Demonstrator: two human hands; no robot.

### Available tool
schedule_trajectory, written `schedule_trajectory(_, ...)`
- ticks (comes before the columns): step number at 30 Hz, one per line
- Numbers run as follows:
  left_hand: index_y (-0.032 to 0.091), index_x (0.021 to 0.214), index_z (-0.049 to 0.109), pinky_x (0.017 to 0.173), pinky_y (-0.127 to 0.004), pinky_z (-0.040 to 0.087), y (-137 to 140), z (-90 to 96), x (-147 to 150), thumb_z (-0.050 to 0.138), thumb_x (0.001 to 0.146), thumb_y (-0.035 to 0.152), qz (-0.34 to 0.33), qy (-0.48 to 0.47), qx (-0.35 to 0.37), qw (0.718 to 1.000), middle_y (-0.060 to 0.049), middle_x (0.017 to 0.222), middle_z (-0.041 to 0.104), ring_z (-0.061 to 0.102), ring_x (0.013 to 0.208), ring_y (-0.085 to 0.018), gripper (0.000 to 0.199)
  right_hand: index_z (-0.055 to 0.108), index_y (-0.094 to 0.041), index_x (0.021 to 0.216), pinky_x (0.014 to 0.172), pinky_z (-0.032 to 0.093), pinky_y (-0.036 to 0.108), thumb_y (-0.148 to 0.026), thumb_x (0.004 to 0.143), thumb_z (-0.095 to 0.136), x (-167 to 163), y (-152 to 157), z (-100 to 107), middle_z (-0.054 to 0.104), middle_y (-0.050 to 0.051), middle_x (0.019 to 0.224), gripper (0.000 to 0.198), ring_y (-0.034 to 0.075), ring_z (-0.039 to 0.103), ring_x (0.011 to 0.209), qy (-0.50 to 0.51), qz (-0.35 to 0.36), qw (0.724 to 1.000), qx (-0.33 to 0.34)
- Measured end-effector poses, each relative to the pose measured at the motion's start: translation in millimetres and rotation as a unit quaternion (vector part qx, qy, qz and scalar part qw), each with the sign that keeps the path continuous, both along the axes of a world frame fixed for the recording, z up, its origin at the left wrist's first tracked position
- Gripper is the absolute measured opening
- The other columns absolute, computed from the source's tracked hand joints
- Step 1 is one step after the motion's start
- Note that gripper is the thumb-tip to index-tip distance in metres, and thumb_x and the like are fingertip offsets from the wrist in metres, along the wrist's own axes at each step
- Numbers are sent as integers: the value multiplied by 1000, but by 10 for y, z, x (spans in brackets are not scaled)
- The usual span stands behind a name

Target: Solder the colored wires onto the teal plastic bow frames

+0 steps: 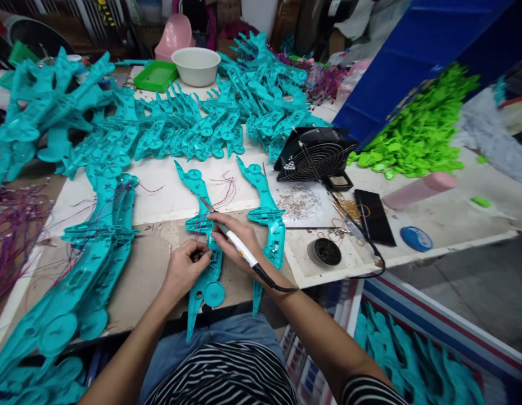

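Observation:
A turquoise plastic part (204,280) lies lengthwise before me on the bench edge, thin red and purple wires (227,188) running from its middle. My right hand (235,239) grips a white and grey soldering iron (238,246), its tip pointing up and left over the part. My left hand (187,267) rests on the part's left side with thumb and fingers pinched together; what they hold, if anything, is hidden. Just right of my right hand lies a second turquoise part (273,239). To the left, several wired turquoise parts (90,253) are stacked.
Rows of turquoise parts (202,126) fill the back. A black fan (314,157) stands right of centre, near a round tin (325,251), a black phone (374,216) and a pink bottle (421,189). Green pieces (417,135) spill from a blue bin (383,73).

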State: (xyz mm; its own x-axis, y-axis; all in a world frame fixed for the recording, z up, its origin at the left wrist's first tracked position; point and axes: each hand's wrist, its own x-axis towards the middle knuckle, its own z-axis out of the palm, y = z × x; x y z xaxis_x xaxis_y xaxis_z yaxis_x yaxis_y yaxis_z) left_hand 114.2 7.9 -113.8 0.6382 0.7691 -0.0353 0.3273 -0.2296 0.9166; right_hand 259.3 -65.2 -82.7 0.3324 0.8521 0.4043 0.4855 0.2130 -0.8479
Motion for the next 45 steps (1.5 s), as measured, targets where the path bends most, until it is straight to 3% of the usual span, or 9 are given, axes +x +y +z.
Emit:
schedule_trajectory(3, 16, 95, 67, 73, -32, 50, -1, 33, -81, 64, 73, 36, 20, 1, 87, 996, -7, 93, 65, 61, 83, -20, 30, 63, -22, 115, 80, 56, 26, -13, 85, 56, -72, -96, -13, 70, 3, 99, 33, 13, 67, 84, 42, -27, 999, -6)
schedule_trajectory(7, 20, 111, 66, 100, -46, 41, -57, 199, -184, 68, 75, 35, 52, 4, 240, 969, -12, 123, 59, 51, 118, -29, 39, 66, -23, 112, 74, 54, 23, -16, 84, 60, -195, -226, -58, 70, 1, 90, 29, 12, 66, 77, 73, -48, 996, -15)
schedule_trajectory(10, 23, 94, 72, 93, -42, 42, -107, 261, -211, 63, 81, 33, 2, 5, 204, 979, -6, 101, 70, 60, 101, -24, 18, 66, -22, 112, 73, 54, 22, -19, 85, 60, -294, -253, -99, 70, 1, 90, 28, 11, 66, 77, 85, -37, 996, -10)
schedule_trajectory(13, 22, 76, 74, 78, -35, 45, -129, 214, -231, 61, 83, 34, -2, -12, 112, 994, -3, 76, 69, 62, 78, -20, 18, 66, -23, 112, 72, 54, 23, -21, 87, 60, -340, -273, -108, 71, 2, 92, 26, 12, 66, 77, 80, -28, 996, -11)
schedule_trajectory(18, 22, 77, 77, 71, -31, 48, -149, 74, -297, 65, 78, 35, 21, -44, 23, 999, -4, 73, 71, 62, 75, -19, 18, 66, -23, 116, 77, 53, 28, -33, 93, 53, -250, -504, -60, 70, 5, 95, 28, 15, 66, 84, -5, -45, 999, 11)
schedule_trajectory(23, 21, 82, 77, 71, -30, 49, -203, 17, -301, 65, 79, 32, 62, -49, 53, 995, -4, 77, 73, 63, 75, -18, 17, 68, -22, 109, 73, 52, 30, -25, 92, 54, -192, -824, -62, 69, 6, 88, 23, 16, 65, 82, -37, -58, 996, 50)
schedule_trajectory(29, 22, 83, 76, 71, -30, 50, -235, 62, -301, 59, 85, 29, 34, -52, 162, 985, -4, 75, 72, 62, 74, -18, 19, 70, -21, 104, 67, 53, 30, -15, 88, 56, -229, -927, -115, 71, 5, 82, 22, 17, 66, 76, -27, -62, 995, 75)
schedule_trajectory(32, 21, 90, 74, 70, -30, 50, -249, 78, -310, 60, 85, 29, 62, -41, 164, 984, -4, 79, 71, 63, 75, -17, 17, 70, -21, 103, 67, 53, 30, -13, 87, 56, -233, -926, -126, 72, 5, 82, 23, 17, 66, 76, -21, -59, 995, 81)
schedule_trajectory(45, 20, 70, 69, 75, -31, 48, -275, -49, -240, 61, 80, 28, 70, -4, 150, 986, -4, 81, 60, 55, 84, -19, 15, 70, -21, 100, 66, 53, 28, -10, 86, 56, -254, -932, -185, 69, 4, 76, 23, 15, 65, 73, -26, -43, 996, 79)
